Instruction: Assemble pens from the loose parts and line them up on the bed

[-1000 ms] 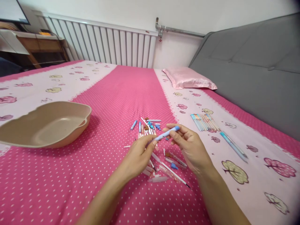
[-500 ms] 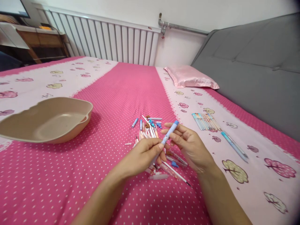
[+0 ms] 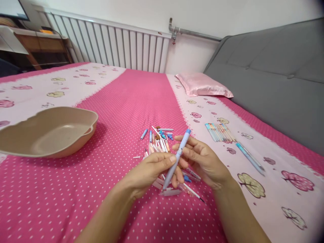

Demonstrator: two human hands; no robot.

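A light blue pen (image 3: 177,157) stands nearly upright between my two hands, its capped end pointing away from me. My left hand (image 3: 149,170) pinches its lower part with thumb and fingers. My right hand (image 3: 202,160) has its fingers curled against the pen's upper half. Under both hands lies a scattered pile of pen parts (image 3: 162,141): barrels, refills and small blue caps on the pink dotted bedsheet.
A beige shallow basin (image 3: 50,133) sits at the left on the bed. A row of finished pens (image 3: 220,131) and one separate blue pen (image 3: 249,158) lie to the right. A pink pillow (image 3: 202,86), grey headboard (image 3: 273,77) and white radiator (image 3: 111,44) lie beyond.
The blue pen has swung from almost level to nearly upright between my hands. My left hand has slid down toward its lower end. The view has shifted slightly.
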